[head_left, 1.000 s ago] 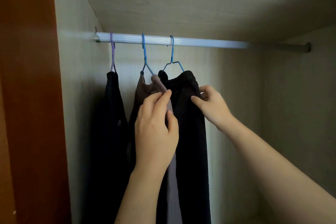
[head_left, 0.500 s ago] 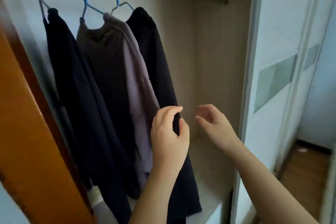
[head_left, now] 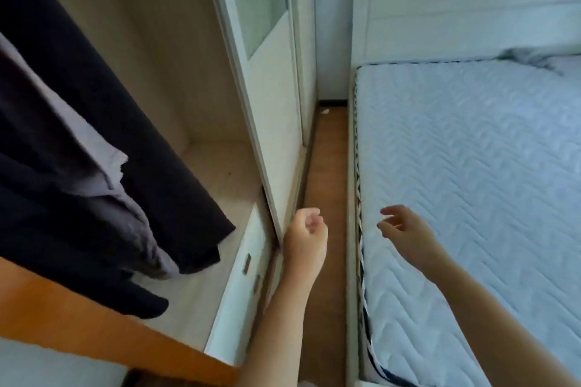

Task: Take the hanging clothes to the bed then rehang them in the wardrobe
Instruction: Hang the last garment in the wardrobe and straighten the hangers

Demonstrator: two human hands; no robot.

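Observation:
Dark clothes (head_left: 63,151) hang at the left inside the open wardrobe (head_left: 176,50), with a grey garment (head_left: 103,166) between the black ones; hangers and rail are out of view. The bed (head_left: 471,166), with a quilted pale-blue mattress, fills the right side. My left hand (head_left: 306,237) hovers over the floor strip beside the wardrobe door edge, fingers curled, holding nothing. My right hand (head_left: 405,231) hangs over the mattress's near edge with relaxed fingers and holds nothing. Neither hand touches the clothes.
A white sliding door (head_left: 267,72) with a frosted panel stands between wardrobe and bed. A narrow wooden floor strip (head_left: 327,173) runs between them. An orange-brown wooden panel (head_left: 94,324) crosses the lower left. A white headboard (head_left: 456,16) backs the bed, with grey fabric (head_left: 534,60) near it.
Both hands have let go of the hanging clothes and dropped away. The view has swung right and down, from the wardrobe rail to the floor gap and the bed.

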